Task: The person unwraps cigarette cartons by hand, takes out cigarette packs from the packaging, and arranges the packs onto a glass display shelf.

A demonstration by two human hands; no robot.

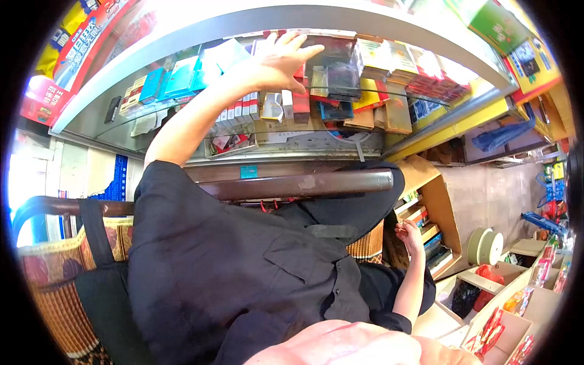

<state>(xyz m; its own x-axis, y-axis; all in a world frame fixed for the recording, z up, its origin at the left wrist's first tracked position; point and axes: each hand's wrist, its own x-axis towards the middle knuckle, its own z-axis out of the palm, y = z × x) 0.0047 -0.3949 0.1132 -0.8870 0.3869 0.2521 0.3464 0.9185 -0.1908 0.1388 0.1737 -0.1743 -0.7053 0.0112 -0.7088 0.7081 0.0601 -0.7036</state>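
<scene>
My left hand (pixel 283 61) reaches over the glass display case (pixel 176 137) at the top, with its fingers spread and nothing held in them. Beneath and around it are small boxes, with blue packs (pixel 182 78) to its left and white cartons (pixel 372 58) to its right. My right hand (pixel 410 236) is raised beside an open cardboard box (pixel 441 204) of packets. Its fingers are curled together, and whatever they may hold is too small to make out.
A dark rail (pixel 304 184) crosses in front of my body below the case. Cardboard trays (pixel 496 331) of red packets fill the lower right, near a pale round spool (pixel 485 245). A patterned chair (pixel 55 286) is at left.
</scene>
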